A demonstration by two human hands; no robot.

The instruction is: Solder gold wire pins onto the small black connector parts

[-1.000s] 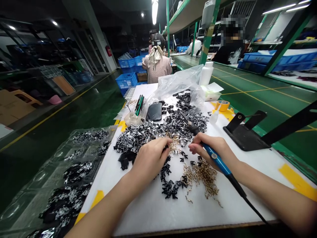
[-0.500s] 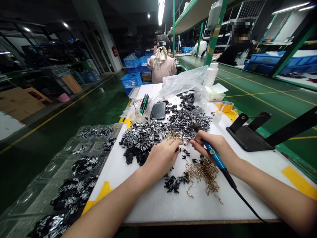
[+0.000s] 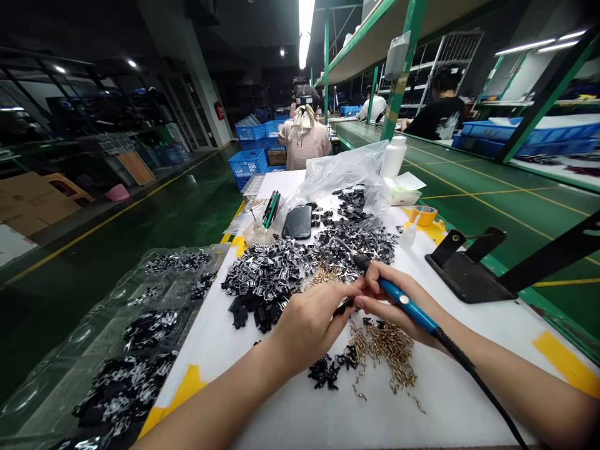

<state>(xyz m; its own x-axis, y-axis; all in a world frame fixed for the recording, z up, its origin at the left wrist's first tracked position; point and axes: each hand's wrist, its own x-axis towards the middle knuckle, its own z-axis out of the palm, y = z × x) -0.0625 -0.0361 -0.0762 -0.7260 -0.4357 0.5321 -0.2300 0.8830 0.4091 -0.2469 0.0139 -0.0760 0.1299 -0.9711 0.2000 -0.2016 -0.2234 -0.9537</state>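
Observation:
My right hand (image 3: pixel 398 290) is wrapped round a blue-handled soldering iron (image 3: pixel 409 305); its tip points away over the parts pile and its cord runs toward the lower right. Thumb and fingertips of my left hand (image 3: pixel 309 319) pinch a small black part (image 3: pixel 344 306), mostly hidden by the fingers. Both hands' fingertips meet above the table. Just below them lie curved brass-coloured pins (image 3: pixel 391 353) in a loose heap, with small black plastic pieces (image 3: pixel 323 373) beside it. Beyond my left hand spreads a pile of black-and-silver clips (image 3: pixel 267 265), and more brass pins (image 3: pixel 323 274) lie there.
A phone (image 3: pixel 297 222), a clear plastic bag (image 3: pixel 347 169) and a white bottle (image 3: pixel 394 156) are farther back. Right of my hands stand orange tape (image 3: pixel 423 216) and a black metal stand (image 3: pixel 469 278). Clear trays (image 3: pixel 100 331) of parts flank the left edge. Other people sit beyond.
My hands have come together, the left moving right and slightly down toward the right fingertips. The soldering iron stays in my right hand and has shifted slightly lower. The camera view has tilted.

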